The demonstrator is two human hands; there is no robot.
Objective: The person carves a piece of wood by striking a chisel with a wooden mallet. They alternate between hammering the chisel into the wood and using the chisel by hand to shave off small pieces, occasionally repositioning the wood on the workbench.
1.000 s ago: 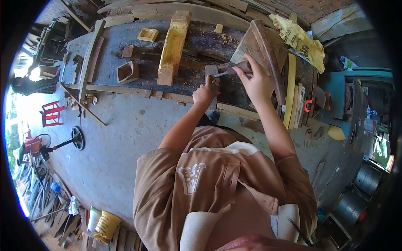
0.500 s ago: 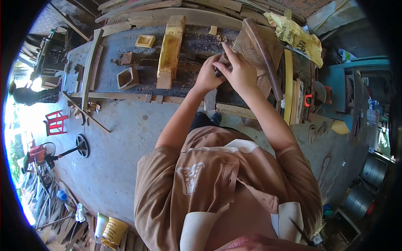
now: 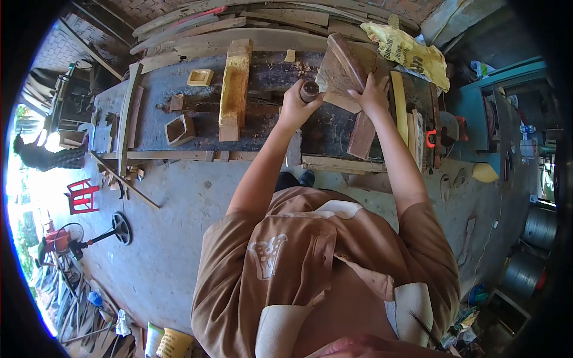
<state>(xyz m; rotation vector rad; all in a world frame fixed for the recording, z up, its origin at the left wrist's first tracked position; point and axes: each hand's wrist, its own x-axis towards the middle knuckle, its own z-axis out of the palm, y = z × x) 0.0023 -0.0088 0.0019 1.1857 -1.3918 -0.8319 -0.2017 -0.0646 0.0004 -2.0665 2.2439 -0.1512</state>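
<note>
My left hand is closed around a tool with a dark, round-ended wooden handle; its other end is hidden by the hand and cannot be made out. A long dark brown wooden bar slants over a broad wooden block at the back of the workbench. Over the bar's near part lies my right hand, thumb and fingers apart on either side of it. Hand and forearm hide the bar's near end. A reddish-brown board lies below the block.
Left of my hands stands a long yellowish timber with a hollow. Two small wooden boxes sit farther left. Wood strips and a yellow sack are at right. Behind are stacked planks; a person is at far left.
My hands have come apart. The left keeps the dark-handled tool, its round end now facing up; the right has moved right onto the brown bar. The view has shifted slightly.
</note>
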